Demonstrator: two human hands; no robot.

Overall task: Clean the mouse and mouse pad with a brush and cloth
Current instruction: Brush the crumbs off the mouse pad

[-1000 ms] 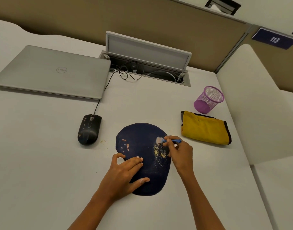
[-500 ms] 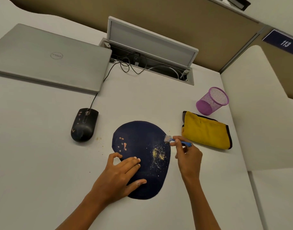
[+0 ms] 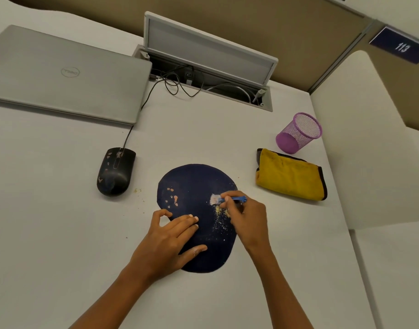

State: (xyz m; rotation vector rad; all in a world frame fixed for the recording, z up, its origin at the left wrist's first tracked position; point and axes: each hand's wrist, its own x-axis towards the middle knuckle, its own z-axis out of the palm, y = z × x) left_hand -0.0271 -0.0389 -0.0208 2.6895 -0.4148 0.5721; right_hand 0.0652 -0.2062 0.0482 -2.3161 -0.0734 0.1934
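Observation:
A dark blue mouse pad (image 3: 194, 184) lies on the white desk, with orange specks on its left part and yellow crumbs near its right edge. My left hand (image 3: 169, 243) rests flat on the pad's lower left, fingers spread. My right hand (image 3: 247, 217) grips a small blue brush (image 3: 229, 199), whose white bristles touch the pad just above the crumbs. A black wired mouse (image 3: 116, 172) with orange smears sits to the left of the pad. A folded yellow cloth (image 3: 291, 175) lies to the right.
A shut silver laptop (image 3: 61, 72) lies at the back left. An open cable hatch (image 3: 208, 65) with wires sits behind the pad. A purple mesh cup (image 3: 298, 132) stands behind the cloth. A low white partition (image 3: 374, 143) bounds the desk on the right.
My right hand moved the brush from the pad's right edge back in over the crumbs. The left hand stayed pressed on the pad. The camera view shifted slightly.

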